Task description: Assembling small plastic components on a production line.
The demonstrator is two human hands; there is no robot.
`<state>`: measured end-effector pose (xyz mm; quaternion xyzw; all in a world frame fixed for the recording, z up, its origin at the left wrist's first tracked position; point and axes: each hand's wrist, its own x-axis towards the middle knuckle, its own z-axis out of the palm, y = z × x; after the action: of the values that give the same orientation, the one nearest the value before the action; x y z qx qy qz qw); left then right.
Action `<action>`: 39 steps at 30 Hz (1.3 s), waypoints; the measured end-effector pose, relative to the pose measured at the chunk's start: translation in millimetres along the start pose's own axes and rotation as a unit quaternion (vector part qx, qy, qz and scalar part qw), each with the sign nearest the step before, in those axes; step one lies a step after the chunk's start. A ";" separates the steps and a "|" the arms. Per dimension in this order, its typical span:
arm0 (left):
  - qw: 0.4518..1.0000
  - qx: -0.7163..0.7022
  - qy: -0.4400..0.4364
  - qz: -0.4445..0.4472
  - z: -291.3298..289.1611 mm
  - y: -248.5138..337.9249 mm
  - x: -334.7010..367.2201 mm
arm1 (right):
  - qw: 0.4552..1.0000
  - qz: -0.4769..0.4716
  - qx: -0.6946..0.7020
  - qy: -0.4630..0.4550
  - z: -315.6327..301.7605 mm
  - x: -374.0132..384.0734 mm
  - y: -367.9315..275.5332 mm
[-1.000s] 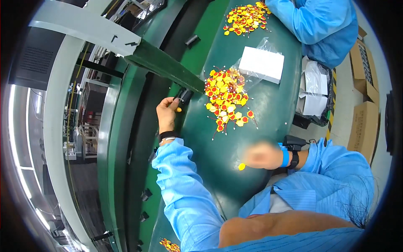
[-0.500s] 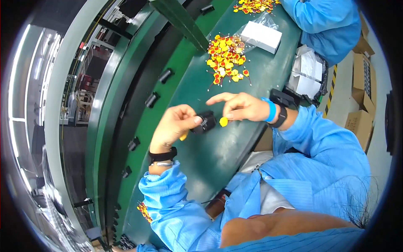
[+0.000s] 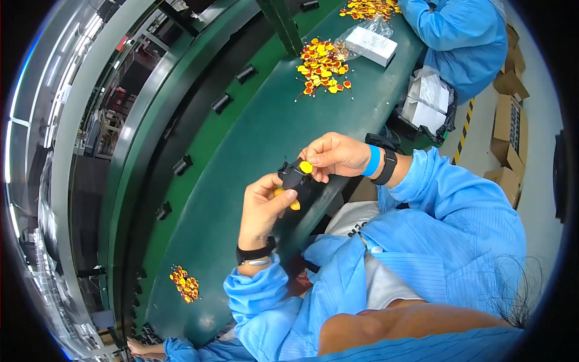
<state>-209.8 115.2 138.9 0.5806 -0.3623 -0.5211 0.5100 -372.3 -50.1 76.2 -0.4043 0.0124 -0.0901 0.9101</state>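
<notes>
My left hand (image 3: 264, 204) is closed around a small black plastic housing (image 3: 294, 176) above the green worktop. Yellow bits show at its fingers; whether they are finger covers or loose pieces I cannot tell. In a pinch, my right hand (image 3: 339, 155) holds a small round yellow disc (image 3: 306, 167) up against the housing. Further along the worktop lies a pile of similar yellow and red discs with thin leads (image 3: 322, 63).
Black housings (image 3: 221, 102) sit spaced along the green conveyor belt (image 3: 199, 142) on the left. A smaller disc pile (image 3: 184, 283) lies at lower left. Beyond are a white box (image 3: 371, 45), a co-worker's blue sleeve (image 3: 452, 27), a black-lined bin (image 3: 427, 102) and cardboard boxes (image 3: 506, 130).
My right hand has brought the yellow disc from beside the housing onto it. My left hand has turned the housing and shifted slightly right and nearer. The whole view has shifted.
</notes>
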 end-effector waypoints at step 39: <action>0.901 0.186 0.244 0.306 46.3 -39.1 -25.0 | 0.927 -0.096 -0.342 0.122 54.8 -14.4 -0.1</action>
<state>-264.1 137.6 109.8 0.6342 -0.4769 -0.1048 0.5994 -381.3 -7.5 112.4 -0.6765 0.1147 -0.2159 0.6947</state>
